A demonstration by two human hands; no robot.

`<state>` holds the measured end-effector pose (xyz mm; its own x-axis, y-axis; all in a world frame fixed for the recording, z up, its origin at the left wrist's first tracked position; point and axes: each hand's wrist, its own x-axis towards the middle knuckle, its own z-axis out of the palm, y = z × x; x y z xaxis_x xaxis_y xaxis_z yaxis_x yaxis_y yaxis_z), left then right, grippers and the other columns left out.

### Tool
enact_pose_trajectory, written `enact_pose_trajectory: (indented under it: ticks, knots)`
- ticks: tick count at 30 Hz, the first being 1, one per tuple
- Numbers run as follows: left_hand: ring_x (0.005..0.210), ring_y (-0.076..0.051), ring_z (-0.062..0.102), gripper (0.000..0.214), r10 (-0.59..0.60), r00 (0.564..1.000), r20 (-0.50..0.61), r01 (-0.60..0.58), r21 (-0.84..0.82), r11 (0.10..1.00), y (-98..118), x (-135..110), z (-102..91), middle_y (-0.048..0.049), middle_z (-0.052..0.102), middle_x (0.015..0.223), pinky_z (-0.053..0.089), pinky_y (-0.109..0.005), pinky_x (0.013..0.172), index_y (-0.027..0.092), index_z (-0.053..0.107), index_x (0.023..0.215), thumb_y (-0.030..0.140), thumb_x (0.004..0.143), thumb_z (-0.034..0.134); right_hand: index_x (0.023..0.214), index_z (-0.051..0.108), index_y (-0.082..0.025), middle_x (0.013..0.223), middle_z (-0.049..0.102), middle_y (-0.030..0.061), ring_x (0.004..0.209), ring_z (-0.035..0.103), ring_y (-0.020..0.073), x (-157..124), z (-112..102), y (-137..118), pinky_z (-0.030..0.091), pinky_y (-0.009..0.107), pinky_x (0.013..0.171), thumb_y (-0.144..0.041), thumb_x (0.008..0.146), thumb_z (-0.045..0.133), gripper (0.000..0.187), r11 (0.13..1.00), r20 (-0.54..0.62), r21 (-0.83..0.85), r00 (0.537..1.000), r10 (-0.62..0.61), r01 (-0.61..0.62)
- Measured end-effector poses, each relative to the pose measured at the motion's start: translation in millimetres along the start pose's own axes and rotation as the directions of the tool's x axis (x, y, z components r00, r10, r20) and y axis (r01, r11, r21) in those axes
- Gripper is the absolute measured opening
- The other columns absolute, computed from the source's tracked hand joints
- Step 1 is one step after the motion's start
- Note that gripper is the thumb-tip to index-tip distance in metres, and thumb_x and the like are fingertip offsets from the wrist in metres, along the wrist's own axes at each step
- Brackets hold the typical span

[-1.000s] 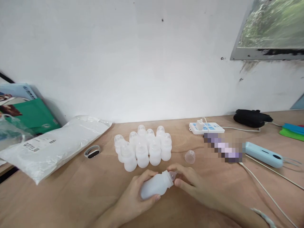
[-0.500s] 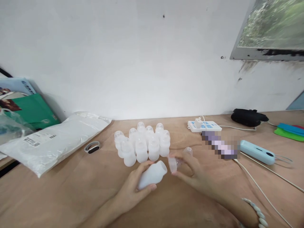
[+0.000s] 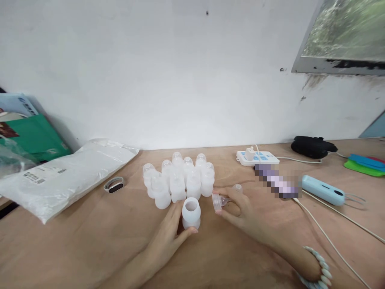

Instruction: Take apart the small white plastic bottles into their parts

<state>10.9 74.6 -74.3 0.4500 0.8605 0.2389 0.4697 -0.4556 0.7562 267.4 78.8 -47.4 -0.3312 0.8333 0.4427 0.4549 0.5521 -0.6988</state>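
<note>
My left hand (image 3: 173, 230) is wrapped round an uncapped white baby bottle (image 3: 191, 218), upright with its round mouth facing up. Between the thumb and fingers of my right hand (image 3: 237, 208) is a clear bottle nipple with its screw ring (image 3: 217, 202), turned on its side, the ring toward the bottle and apart from it. Just behind my right fingers a clear dome cap (image 3: 238, 188) shows in part. Several white baby bottles (image 3: 194, 184) with clear dome caps stand in a close group beyond my left hand.
A white plastic parcel (image 3: 75, 176) and a grey smart band (image 3: 114, 185) lie to the left. At the right are a power strip (image 3: 258, 158), a blurred-out purple object (image 3: 276, 182), a light blue device (image 3: 323, 190), cables and a black case (image 3: 313, 147).
My left hand has turned the bottle from tilted to upright. My right hand has tipped the nipple and ring onto its side, still held.
</note>
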Motion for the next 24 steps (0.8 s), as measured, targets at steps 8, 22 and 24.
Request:
enact_pose_trajectory:
  ticks: [8, 22, 24]
  knots:
    - [0.102, -0.029, 0.057, 0.065, 0.233, 0.918, -0.321, -0.088, 0.409, 0.908, -11, -3, 6.0, -0.0135, 0.048, 0.123, 0.053, -0.043, 0.082, 0.026, 0.018, 0.148, 0.033, 0.095, 0.056, 0.123, 0.058, -0.028, 0.114, 0.063, 0.0061, 0.102, 0.064, 0.0203, -3, 8, -2, 0.056, 0.034, 0.085, -0.019, 0.087, 0.064, 0.038, 0.992, -0.039, -0.007, 0.991, -0.125, 0.124]
    - [0.078, -0.02, 0.053, 0.037, 0.37, 0.916, -0.156, -0.35, 0.141, 0.926, 16, -18, 9.9, -0.0037, 0.06, 0.098, 0.043, -0.031, 0.074, 0.025, 0.044, 0.125, 0.032, 0.092, 0.06, 0.103, 0.052, -0.023, 0.103, 0.066, 0.0074, 0.093, 0.066, 0.0182, -16, 26, -21, 0.057, 0.03, 0.078, -0.025, 0.089, 0.068, 0.021, 0.949, 0.02, 0.146, 0.958, -0.285, 0.279]
    - [0.076, -0.019, 0.052, 0.03, 0.327, 0.931, -0.165, -0.325, 0.036, 0.945, 20, -21, 11.5, -0.0025, 0.06, 0.096, 0.042, -0.029, 0.072, 0.026, 0.048, 0.118, 0.034, 0.092, 0.06, 0.106, 0.053, -0.022, 0.106, 0.065, 0.0089, 0.096, 0.066, 0.0186, -18, 29, -25, 0.057, 0.03, 0.08, -0.025, 0.091, 0.065, 0.019, 0.939, 0.031, 0.15, 0.948, -0.316, 0.308]
